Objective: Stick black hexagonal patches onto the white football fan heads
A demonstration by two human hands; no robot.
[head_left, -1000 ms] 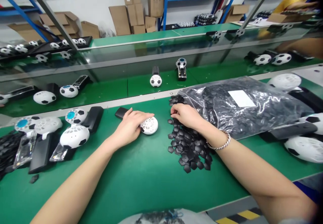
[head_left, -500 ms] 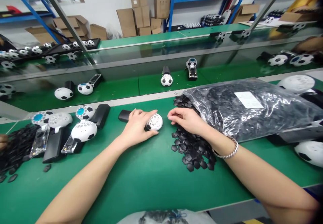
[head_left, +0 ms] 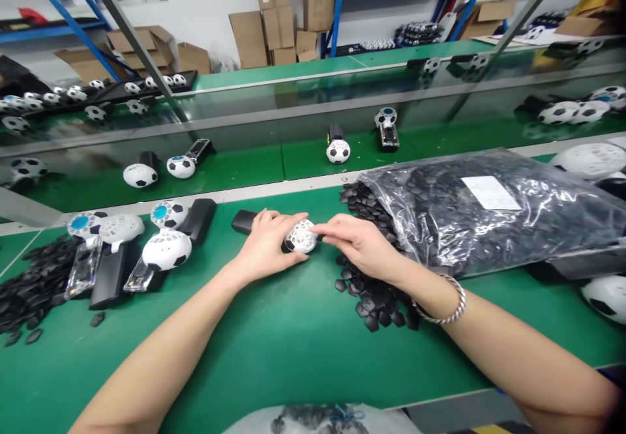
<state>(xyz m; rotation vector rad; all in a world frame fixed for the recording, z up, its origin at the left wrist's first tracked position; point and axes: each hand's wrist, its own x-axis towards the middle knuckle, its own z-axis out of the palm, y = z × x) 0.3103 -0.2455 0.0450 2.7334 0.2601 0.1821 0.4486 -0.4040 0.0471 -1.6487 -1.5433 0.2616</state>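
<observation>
My left hand (head_left: 267, 246) is wrapped round a football-shaped device, its white ball head (head_left: 302, 237) with open holes showing between thumb and fingers. The device lies on the green bench, and its black handle (head_left: 243, 221) sticks out to the left behind my fingers. My right hand (head_left: 364, 244) pinches a small black pentagon piece (head_left: 320, 238) at the right side of the ball. The fingertips touch or nearly touch the white shell. Just under and behind that hand spreads a pile of loose black pentagon pieces (head_left: 379, 307).
A clear plastic bag (head_left: 435, 206) full of black pieces lies to the right. Several football-shaped devices (head_left: 166, 249) stand at the left, beside another black pile (head_left: 29, 284). Beyond the metal rim, a green conveyor (head_left: 264, 167) carries more devices.
My right hand has moved left from beside the pile to the ball, with the black piece now visible in its pinch. The left hand keeps its hold on the device. Devices on the conveyor have shifted right.
</observation>
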